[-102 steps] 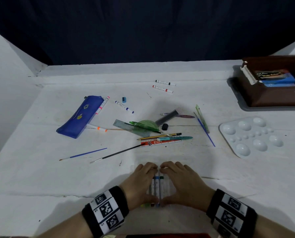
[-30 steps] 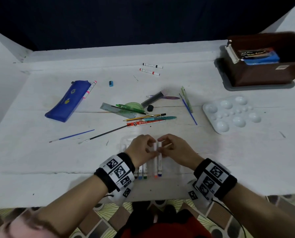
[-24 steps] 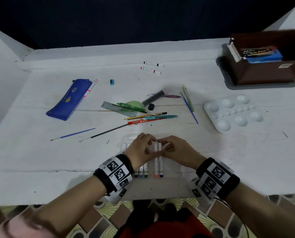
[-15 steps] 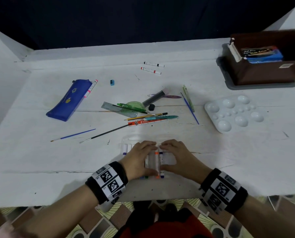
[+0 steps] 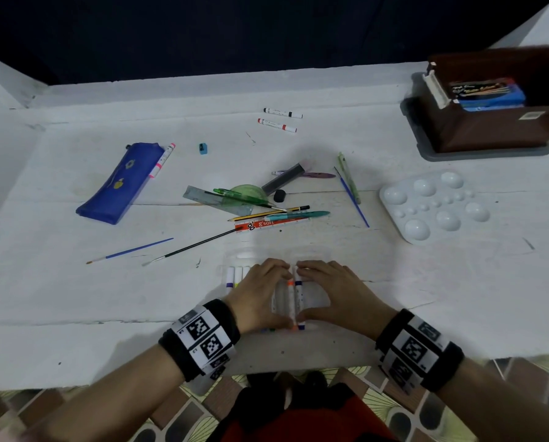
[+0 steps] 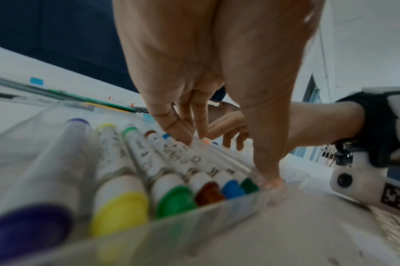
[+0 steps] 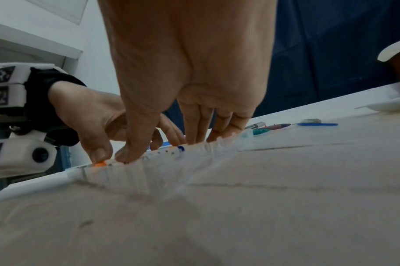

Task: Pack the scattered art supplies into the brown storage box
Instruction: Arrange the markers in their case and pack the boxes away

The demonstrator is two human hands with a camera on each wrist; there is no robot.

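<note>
A clear plastic marker tray (image 5: 234,260) lies near the table's front edge and holds several white markers (image 5: 290,301) with coloured caps. My left hand (image 5: 266,298) and right hand (image 5: 327,295) rest side by side on the markers. Fingertips press the far ends and thumbs sit at the near ends. In the left wrist view the left fingers (image 6: 183,133) touch the marker barrels (image 6: 135,162), and the thumb sits at the tray's near wall (image 6: 194,225). The right thumb (image 7: 130,153) presses beside an orange cap. The brown storage box (image 5: 490,129) stands at the far right with a blue pack inside.
A white paint palette (image 5: 432,205) lies right of centre. Pens, rulers and a pencil are piled mid-table (image 5: 260,205). Two brushes (image 5: 129,251) lie to the left, near a blue pencil case (image 5: 116,183) with a pink marker. Two markers (image 5: 279,119) and a blue sharpener (image 5: 203,149) lie farther back.
A second ago both hands pinched the far end of an orange marker above the tray. Now the marker lies in the tray and both hands are spread flat over the markers.
</note>
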